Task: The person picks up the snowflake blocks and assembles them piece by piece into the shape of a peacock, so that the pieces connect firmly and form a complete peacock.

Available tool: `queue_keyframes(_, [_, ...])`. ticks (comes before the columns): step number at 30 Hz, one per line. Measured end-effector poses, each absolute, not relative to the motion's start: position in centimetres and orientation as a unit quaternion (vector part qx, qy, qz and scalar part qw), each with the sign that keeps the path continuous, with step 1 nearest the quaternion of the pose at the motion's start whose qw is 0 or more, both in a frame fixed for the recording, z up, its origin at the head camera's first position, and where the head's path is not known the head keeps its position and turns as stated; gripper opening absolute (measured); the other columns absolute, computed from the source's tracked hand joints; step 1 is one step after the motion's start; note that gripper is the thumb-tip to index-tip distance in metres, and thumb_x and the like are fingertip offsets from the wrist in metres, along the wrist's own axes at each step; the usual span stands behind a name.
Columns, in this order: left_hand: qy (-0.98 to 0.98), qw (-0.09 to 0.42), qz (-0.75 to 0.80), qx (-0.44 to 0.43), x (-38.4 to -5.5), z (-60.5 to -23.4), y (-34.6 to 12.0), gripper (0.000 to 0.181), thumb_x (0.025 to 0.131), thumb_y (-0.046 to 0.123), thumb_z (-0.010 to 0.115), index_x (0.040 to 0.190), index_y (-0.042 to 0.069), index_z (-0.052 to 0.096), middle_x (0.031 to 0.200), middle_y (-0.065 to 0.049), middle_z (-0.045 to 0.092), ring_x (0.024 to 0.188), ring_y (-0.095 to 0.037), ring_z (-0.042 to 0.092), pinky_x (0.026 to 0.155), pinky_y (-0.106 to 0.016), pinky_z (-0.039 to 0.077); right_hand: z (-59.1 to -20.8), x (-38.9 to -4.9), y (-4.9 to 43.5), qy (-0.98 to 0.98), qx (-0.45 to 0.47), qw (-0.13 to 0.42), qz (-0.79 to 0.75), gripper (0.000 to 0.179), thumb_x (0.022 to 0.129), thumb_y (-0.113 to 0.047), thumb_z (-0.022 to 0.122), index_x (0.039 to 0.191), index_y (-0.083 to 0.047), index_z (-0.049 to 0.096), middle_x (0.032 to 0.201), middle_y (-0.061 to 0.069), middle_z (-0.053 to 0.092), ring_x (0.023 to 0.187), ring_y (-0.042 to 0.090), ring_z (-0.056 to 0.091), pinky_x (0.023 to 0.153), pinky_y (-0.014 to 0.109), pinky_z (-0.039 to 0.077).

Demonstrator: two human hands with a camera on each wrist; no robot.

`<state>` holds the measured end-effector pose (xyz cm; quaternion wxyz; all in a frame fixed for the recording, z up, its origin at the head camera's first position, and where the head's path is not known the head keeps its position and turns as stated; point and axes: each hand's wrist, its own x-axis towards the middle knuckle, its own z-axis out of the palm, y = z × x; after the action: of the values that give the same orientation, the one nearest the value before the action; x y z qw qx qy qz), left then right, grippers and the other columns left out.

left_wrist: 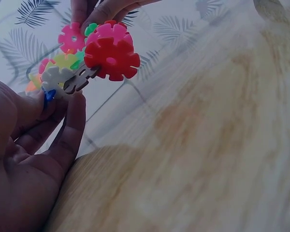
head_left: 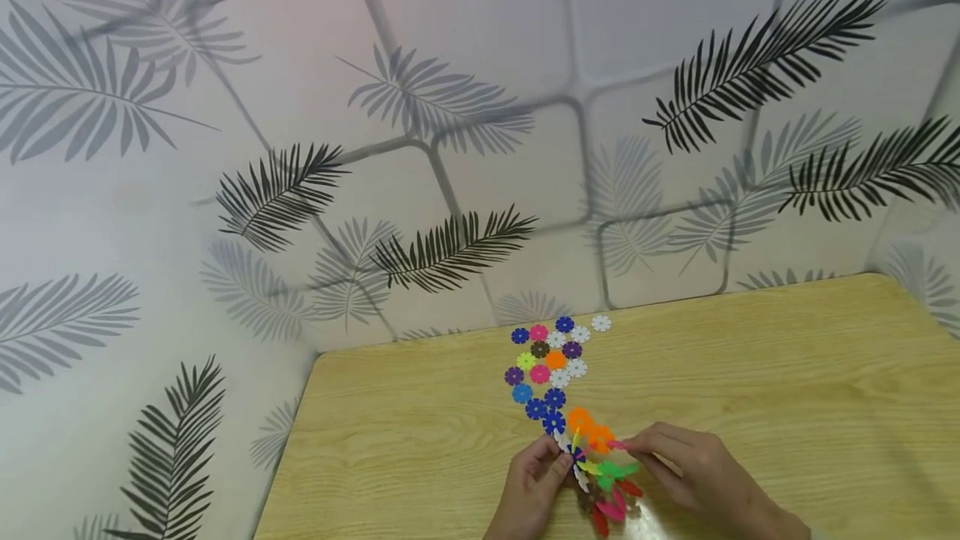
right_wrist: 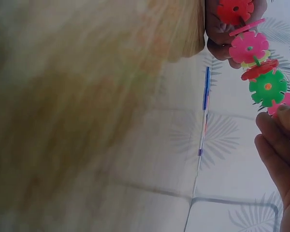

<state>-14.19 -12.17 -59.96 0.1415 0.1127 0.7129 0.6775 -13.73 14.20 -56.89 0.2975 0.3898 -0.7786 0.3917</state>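
Note:
An assembly of notched, flower-shaped plastic discs point(head_left: 609, 475) hangs above the front of the table, in green, orange, pink, red, yellow, white, blue and brown. My left hand point(head_left: 528, 486) pinches it at its left side, by the white and blue discs, between thumb and fingers. From the right, my right hand point(head_left: 697, 469) pinches a pink disc point(left_wrist: 71, 38) at the assembly's edge, beside a green disc point(right_wrist: 268, 87). In the left wrist view, a red disc point(left_wrist: 112, 59) faces the camera. Whether the pink disc is slotted in firmly, I cannot tell.
Several loose discs point(head_left: 540, 374), in blue, white, purple, pink, yellow, orange and brown, lie flat beyond the hands, reaching toward the wall. The wood-grain table point(head_left: 405, 432) ends at a leaf-patterned wall point(head_left: 510, 165).

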Motion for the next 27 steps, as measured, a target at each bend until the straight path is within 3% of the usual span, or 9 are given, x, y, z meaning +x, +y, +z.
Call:
queue_keyframes(6, [0.717,0.149,0.671,0.116,-14.2,-60.1,-12.4,0.033,0.111,0.017,0.062,0.104,-0.015,0.057,0.095,0.005,0.061,0.088,0.000,0.059,0.085,-0.017,0.051,-56.9,-13.7,14.2,-0.779,0.374,0.263,0.429,0.036,0.113,-0.033,0.054,0.104,-0.009,0.078,0.097,-0.002,0.081,0.086,0.007,0.078,0.082,0.009,0.059])
queue_keyframes(16, [0.689,0.156,0.703,0.087,-14.1,-60.1,-11.7,0.036,0.111,0.016,0.062,0.108,-0.019,0.055,0.097,0.008,0.065,0.090,0.000,0.062,0.083,-0.017,0.055,-58.2,-13.9,14.6,-0.778,0.352,0.281,0.438,0.025,0.110,-0.031,0.063,0.105,-0.012,0.078,0.094,0.001,0.081,0.085,0.008,0.078,0.081,0.009,0.059])
queue_keyframes(18, [0.686,0.148,0.707,0.082,-14.0,-60.1,-11.6,0.035,0.111,0.014,0.062,0.108,-0.020,0.055,0.095,0.008,0.065,0.088,0.001,0.063,0.082,-0.016,0.056,-58.3,-13.8,14.5,-0.775,0.351,0.281,0.444,0.018,0.108,-0.027,0.068,0.104,-0.011,0.078,0.094,0.002,0.081,0.084,0.009,0.078,0.079,0.010,0.059])
queue_keyframes(20, [0.685,0.140,0.710,0.079,-13.9,-60.0,-11.6,0.034,0.111,0.013,0.061,0.108,-0.020,0.055,0.095,0.008,0.065,0.088,0.001,0.063,0.081,-0.016,0.056,-58.2,-13.8,14.5,-0.773,0.354,0.279,0.447,0.004,0.101,-0.013,0.079,0.104,-0.011,0.077,0.094,0.002,0.081,0.085,0.010,0.078,0.079,0.011,0.060])
queue_keyframes(25, [0.670,0.125,0.726,0.088,-14.0,-59.9,-11.7,0.037,0.112,0.013,0.060,0.109,-0.023,0.051,0.098,0.008,0.068,0.091,0.001,0.069,0.084,-0.018,0.062,-57.6,-13.3,14.8,-0.792,0.331,0.259,0.443,0.044,0.071,0.018,0.089,0.098,-0.014,0.078,0.093,-0.003,0.081,0.084,0.003,0.076,0.078,0.011,0.060])
queue_keyframes(27, [0.662,0.125,0.734,0.089,-14.0,-59.9,-11.8,0.039,0.112,0.012,0.060,0.110,-0.025,0.049,0.098,0.008,0.069,0.092,0.001,0.070,0.085,-0.019,0.063,-57.4,-13.2,14.9,-0.801,0.319,0.251,0.441,0.046,0.069,0.019,0.089,0.097,-0.016,0.079,0.093,-0.006,0.082,0.085,0.000,0.076,0.078,0.011,0.060])
